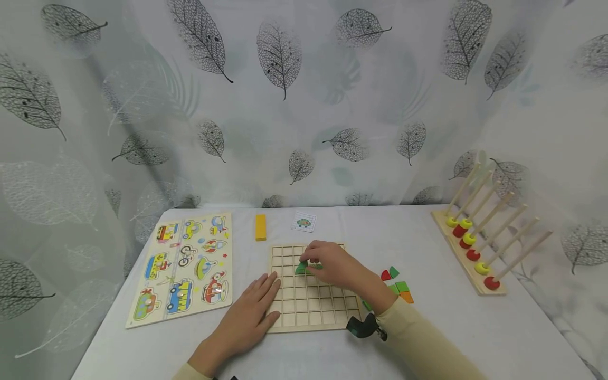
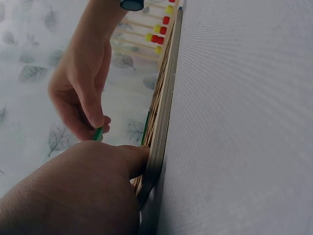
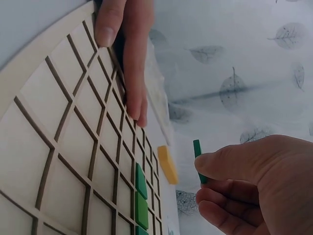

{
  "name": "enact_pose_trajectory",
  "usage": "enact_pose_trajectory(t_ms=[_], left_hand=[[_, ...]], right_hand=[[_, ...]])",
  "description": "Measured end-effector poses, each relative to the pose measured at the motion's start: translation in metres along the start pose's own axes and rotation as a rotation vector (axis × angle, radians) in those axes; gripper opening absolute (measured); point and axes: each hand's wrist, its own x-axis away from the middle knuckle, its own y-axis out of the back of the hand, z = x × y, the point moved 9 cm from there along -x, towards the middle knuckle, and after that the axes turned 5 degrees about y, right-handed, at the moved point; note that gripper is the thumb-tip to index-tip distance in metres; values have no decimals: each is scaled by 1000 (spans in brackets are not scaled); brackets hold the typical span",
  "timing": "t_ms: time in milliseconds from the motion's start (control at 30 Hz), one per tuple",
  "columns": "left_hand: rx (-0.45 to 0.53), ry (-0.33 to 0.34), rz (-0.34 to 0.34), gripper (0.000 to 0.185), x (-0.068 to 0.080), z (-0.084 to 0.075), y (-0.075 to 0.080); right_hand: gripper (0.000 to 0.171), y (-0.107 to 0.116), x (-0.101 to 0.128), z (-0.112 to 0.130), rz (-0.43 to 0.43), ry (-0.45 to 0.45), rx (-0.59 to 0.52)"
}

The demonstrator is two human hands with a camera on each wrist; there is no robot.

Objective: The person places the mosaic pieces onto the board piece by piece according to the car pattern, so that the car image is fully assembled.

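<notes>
Over grid board, right hand pinching green tile; left hand at edge

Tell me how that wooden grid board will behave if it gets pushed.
The grid board looks thin, flat and stiff, so it would probably slide rather than tip or bend. It seems light: the left hand rests flat on its near left edge, likely steadying it. The green tiles in its cells might shift.

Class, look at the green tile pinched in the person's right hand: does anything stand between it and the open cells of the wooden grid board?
Nothing visible does. The right hand holds the flat green tile above the wooden grid board; nearby cells lie open. The left hand rests at the board's left edge.
</notes>
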Motion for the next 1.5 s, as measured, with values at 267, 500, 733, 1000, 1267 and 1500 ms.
enact_pose_trajectory(t_ms=[267, 500, 733, 1000, 1267, 1500], left_hand=[[-5, -1, 4, 67, 0, 0, 0], [-1, 13, 15, 67, 0, 1, -1], [8, 16, 14, 66, 1, 2, 0], [6, 11, 9, 66, 1, 1, 0], [-2, 3, 5, 66, 1, 1, -1], [-2, 0, 7, 67, 1, 1, -1]], right_hand=[[20, -19, -8, 7, 29, 35, -25], [20, -36, -12, 4, 74, -19, -20], [18, -48, -16, 7, 85, 20, 53], [17, -54, -18, 13, 89, 55, 95], [20, -60, -18, 10, 111, 52, 113], [16, -61, -21, 14, 105, 86, 123]])
